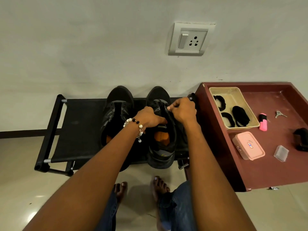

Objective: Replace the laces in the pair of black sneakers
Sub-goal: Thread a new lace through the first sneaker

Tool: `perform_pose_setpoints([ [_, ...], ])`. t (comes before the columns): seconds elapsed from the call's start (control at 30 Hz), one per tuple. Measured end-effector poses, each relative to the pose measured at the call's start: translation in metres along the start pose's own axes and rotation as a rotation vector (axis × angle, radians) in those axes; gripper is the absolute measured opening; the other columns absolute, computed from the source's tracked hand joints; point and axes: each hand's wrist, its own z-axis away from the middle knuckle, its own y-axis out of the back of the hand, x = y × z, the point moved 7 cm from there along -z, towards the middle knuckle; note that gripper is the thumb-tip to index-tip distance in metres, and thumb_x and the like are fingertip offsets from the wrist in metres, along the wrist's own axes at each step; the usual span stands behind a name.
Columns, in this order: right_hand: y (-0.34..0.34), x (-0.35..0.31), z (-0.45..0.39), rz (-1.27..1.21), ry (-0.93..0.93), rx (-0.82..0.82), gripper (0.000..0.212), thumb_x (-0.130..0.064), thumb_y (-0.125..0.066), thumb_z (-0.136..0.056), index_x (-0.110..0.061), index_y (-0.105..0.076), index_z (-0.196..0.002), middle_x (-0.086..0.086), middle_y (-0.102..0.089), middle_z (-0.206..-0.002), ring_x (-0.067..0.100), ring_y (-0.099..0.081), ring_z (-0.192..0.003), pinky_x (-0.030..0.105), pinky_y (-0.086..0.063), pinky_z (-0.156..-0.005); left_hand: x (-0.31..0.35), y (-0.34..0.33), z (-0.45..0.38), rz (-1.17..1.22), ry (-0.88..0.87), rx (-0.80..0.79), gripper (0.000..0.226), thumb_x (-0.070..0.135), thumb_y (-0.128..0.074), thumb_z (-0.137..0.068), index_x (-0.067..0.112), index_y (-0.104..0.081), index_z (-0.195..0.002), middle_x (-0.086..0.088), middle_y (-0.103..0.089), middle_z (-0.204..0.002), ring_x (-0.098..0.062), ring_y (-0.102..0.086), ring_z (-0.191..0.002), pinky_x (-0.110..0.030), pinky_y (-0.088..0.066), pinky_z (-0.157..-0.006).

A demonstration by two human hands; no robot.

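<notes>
Both hands work the right-side sneaker [160, 130] on the rack [80, 127]: left hand [148, 118] braces its tongue, right hand [182, 110] pinches lace [171, 116]. Probably unlacing; next, pull lace free. Other sneaker [116, 114] just left.

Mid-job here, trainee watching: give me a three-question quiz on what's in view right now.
1. True or false: both hands are on the same sneaker.
2. Where do the spare black laces lie? A) on the floor B) in the beige basket C) in the pink box
3. Fill in: the pink highlighter lies on the ____ table.

Key
1. True: left hand and right hand both work on the right sneaker; the left sneaker is untouched.
2. B
3. maroon
</notes>
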Motion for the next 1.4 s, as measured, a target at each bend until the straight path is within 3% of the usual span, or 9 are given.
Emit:
perform_pose_setpoints([
  [0.23,0.030,0.047,0.000,-0.446,-0.402,0.316,0.016,-0.014,-0.061,-0.088,0.000,-0.065,-0.092,0.011,-0.063,-0.091,0.027,-0.061,-0.083,0.030,-0.046,-0.070,-0.001,-0.003,0.004,0.079,0.030,-0.044,0.060,0.038,-0.077,-0.079,0.005,-0.052,-0.122,-0.012,-0.057,-0.119,-0.030,-0.058,-0.106,-0.046,-0.057,-0.083],
  [0.43,0.013,0.019,-0.004,-0.006,-0.099,0.086,0.021,-0.026,-0.069,-0.088,-0.022,-0.069,-0.108,0.007,-0.061,-0.123,0.032,-0.044,-0.124,0.045,-0.041,-0.100,-0.001,-0.003,0.007,0.075,0.050,-0.027,0.064,0.040,-0.078,-0.078,0.006,-0.051,-0.125,-0.012,-0.056,-0.120,-0.031,-0.058,-0.107,-0.049,-0.058,-0.081],
  [0.53,-0.002,0.010,0.000,-0.105,-0.020,-0.019,0.011,-0.029,-0.072,-0.087,-0.026,-0.069,-0.076,0.003,-0.071,-0.097,0.025,-0.062,-0.106,0.049,-0.048,-0.096,-0.001,-0.004,0.007,0.062,0.055,-0.028,0.062,0.041,-0.077,-0.077,0.007,-0.053,-0.122,-0.012,-0.058,-0.118,-0.030,-0.059,-0.105,-0.050,-0.058,-0.080],
  [0.77,0.001,0.018,0.001,-0.271,-0.103,0.043,0.022,-0.016,-0.065,-0.091,0.004,-0.070,-0.086,0.011,-0.069,-0.087,0.019,-0.061,-0.078,0.028,-0.048,-0.074,-0.001,-0.002,0.002,0.073,0.027,0.003,0.055,0.041,-0.078,-0.076,0.008,-0.057,-0.115,-0.011,-0.060,-0.113,-0.027,-0.059,-0.101,-0.043,-0.057,-0.082],
  [1.0,-0.011,0.041,-0.002,-0.573,-0.278,-0.060,0.022,-0.004,-0.065,-0.085,-0.010,-0.062,-0.064,0.007,-0.062,-0.071,0.020,-0.058,-0.073,0.031,-0.051,-0.065,-0.002,0.000,0.003,0.095,0.015,0.013,0.048,0.038,-0.078,-0.077,0.009,-0.053,-0.107,-0.011,-0.058,-0.114,-0.027,-0.057,-0.102,-0.042,-0.056,-0.082],
  [1.1,-0.004,0.043,-0.001,-0.578,-0.260,-0.064,0.018,0.002,-0.059,-0.089,-0.012,-0.069,-0.085,0.007,-0.069,-0.091,0.017,-0.063,-0.085,0.021,-0.052,-0.065,-0.002,0.000,0.006,0.092,0.015,0.024,0.050,0.040,-0.079,-0.076,0.009,-0.052,-0.104,-0.010,-0.057,-0.112,-0.028,-0.057,-0.102,-0.046,-0.056,-0.083],
  [1.2,0.012,0.038,-0.001,-0.578,-0.230,-0.040,0.045,0.010,-0.043,-0.090,-0.003,-0.053,-0.132,0.012,-0.061,-0.122,0.017,-0.059,-0.101,0.022,-0.050,-0.075,0.002,0.003,0.010,0.062,-0.002,0.038,0.047,0.046,-0.080,-0.074,0.013,-0.050,-0.090,-0.006,-0.056,-0.101,-0.021,-0.056,-0.087,-0.041,-0.055,-0.084],
  [1.3,0.016,0.024,0.007,-0.697,-0.175,-0.104,0.052,0.019,-0.029,-0.093,0.005,-0.037,-0.142,0.020,-0.059,-0.123,0.016,-0.063,-0.083,0.012,-0.045,-0.050,0.005,0.010,0.011,0.021,-0.036,0.098,0.054,0.047,-0.083,-0.070,0.011,-0.054,-0.097,-0.002,-0.056,-0.094,-0.019,-0.055,-0.086,-0.038,-0.053,-0.087],
  [1.4,0.018,0.009,0.014,-0.800,-0.096,-0.131,0.059,0.021,-0.034,-0.095,-0.005,-0.031,-0.148,0.024,-0.056,-0.125,0.025,-0.069,-0.084,0.018,-0.057,-0.062,0.007,0.016,0.012,0.073,-0.097,0.186,0.056,0.042,-0.085,-0.068,0.010,-0.061,-0.107,-0.001,-0.059,-0.098,-0.021,-0.058,-0.100,-0.035,-0.050,-0.092],
])
